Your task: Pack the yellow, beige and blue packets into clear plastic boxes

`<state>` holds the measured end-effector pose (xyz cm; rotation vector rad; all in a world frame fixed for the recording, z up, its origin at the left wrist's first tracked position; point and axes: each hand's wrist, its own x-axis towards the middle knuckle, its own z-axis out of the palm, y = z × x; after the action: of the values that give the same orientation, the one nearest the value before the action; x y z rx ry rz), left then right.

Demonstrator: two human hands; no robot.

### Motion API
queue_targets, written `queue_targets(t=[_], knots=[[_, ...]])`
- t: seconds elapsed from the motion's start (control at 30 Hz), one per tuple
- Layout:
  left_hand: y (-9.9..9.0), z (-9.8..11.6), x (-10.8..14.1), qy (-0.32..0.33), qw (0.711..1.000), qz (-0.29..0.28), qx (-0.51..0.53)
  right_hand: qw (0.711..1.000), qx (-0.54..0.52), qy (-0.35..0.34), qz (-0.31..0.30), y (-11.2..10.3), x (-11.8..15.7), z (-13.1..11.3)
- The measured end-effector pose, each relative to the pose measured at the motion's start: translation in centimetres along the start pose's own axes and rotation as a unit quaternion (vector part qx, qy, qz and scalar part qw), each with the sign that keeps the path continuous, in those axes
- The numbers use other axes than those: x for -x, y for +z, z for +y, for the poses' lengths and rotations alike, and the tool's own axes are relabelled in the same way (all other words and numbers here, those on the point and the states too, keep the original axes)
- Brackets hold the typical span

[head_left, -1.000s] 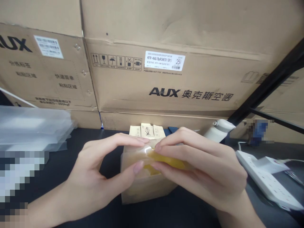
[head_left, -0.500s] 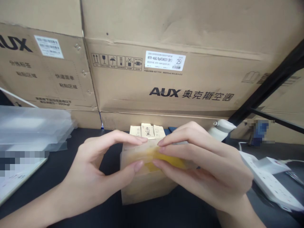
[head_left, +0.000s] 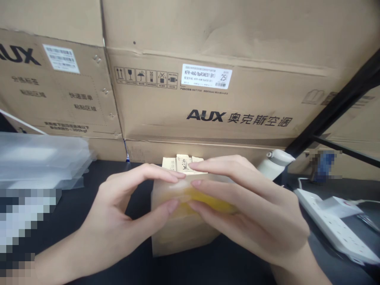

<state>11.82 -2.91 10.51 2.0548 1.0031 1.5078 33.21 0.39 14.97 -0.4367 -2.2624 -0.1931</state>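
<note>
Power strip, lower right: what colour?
White; the power strip shows best in the head view.

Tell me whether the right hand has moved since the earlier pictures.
Yes: the right hand has raised its index fingertip in view, so it now overlaps the small cream box.

Storage or packing workspace with a dark work surface (head_left: 118, 253). Large printed cardboard cartons (head_left: 208, 99) line its rear; a black metal frame (head_left: 335, 99) and a power strip (head_left: 338, 225) occupy the right side.
</note>
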Motion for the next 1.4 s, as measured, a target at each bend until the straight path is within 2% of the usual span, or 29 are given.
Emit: queue_targets(t=[0.13,0.3,0.43,0.67,1.0,1.1,1.2,1.4], knots=[[0.0,0.1,0.0,-0.001,1.000,-0.016,0.011,0.998,-0.065,-0.013,-0.024,0.1,0.2,0.5],[0.0,0.4,-0.1,0.005,1.000,-0.016,-0.001,0.995,-0.098,-0.017,-0.011,0.1,0.2,0.2],[0.0,0.7,0.0,-0.002,1.000,-0.011,-0.003,0.996,-0.087,-0.008,-0.008,0.0,0.4,-0.3],[0.2,1.0,0.0,-0.007,1.000,-0.005,0.002,0.996,-0.069,0.056,-0.022,0.2,0.6,-0.9],[0.2,0.9,0.0,0.002,1.000,0.000,-0.015,0.996,-0.068,0.000,-0.049,-0.1,0.3,-1.0],[0.2,0.8,0.2,0.002,1.000,0.019,-0.022,0.997,-0.051,-0.019,-0.054,-0.3,0.2,-1.2],[0.4,0.9,0.4,0.003,0.999,0.040,-0.025,0.997,-0.042,-0.022,-0.054,-0.2,0.3,-1.3],[0.6,1.0,0.4,0.016,0.999,0.034,-0.028,0.998,-0.042,-0.004,-0.036,0.0,0.3,-1.3]])
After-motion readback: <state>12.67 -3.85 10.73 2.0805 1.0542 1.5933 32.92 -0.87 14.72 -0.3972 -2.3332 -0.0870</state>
